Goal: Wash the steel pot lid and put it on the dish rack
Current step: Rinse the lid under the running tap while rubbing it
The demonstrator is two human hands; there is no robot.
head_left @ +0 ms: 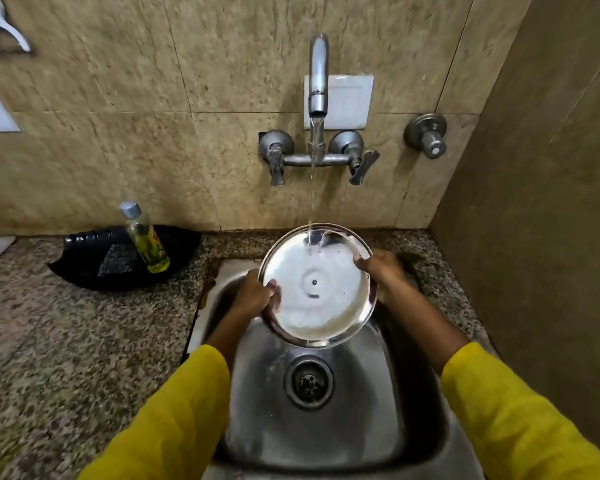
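Note:
The round steel pot lid (317, 289) is held over the steel sink (326, 427), its shiny underside turned up toward me. My left hand (255, 294) grips its left rim with the fingers curled over the edge. My right hand (383, 270) holds the upper right rim. A thin stream of water falls from the tap (318, 74) onto the lid's far edge. No dish rack shows in the head view.
A black tray (84, 258) on the granite counter (66, 341) at the left holds a scrub pad (116, 263) and a bottle of yellow-green liquid (146, 239). Two tap handles and a valve (426, 135) stick out of the tiled wall. A side wall stands close at the right.

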